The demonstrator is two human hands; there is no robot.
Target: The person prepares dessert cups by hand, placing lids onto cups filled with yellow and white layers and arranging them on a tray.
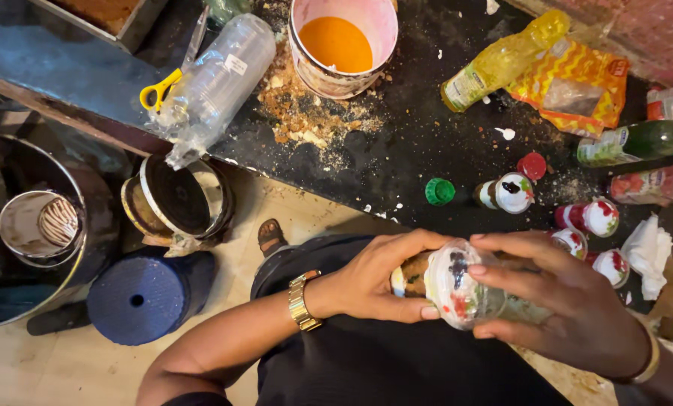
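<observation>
Both my hands hold a clear plastic cup [460, 289] in front of my body, over my dark clothing. The cup lies on its side and shows white cream with red and dark bits inside. My left hand [374, 282], with a gold watch on the wrist, grips the cup's brown bottom end. My right hand [569, 304], with a bangle, wraps its fingers around the cup's wider end. Just beyond my hands, several small filled cups [513, 193] with white tops stand on the dark counter [397, 162].
On the counter are a pink bucket of orange liquid [342, 43], spilled crumbs [306, 116], a stack of clear cups [216, 83], yellow scissors [160, 89], a yellow bottle [502, 60], an orange packet [573, 83], green [439, 191] and red [532, 165] caps. Metal pots [43, 225] and a blue stool [145, 297] stand on the floor.
</observation>
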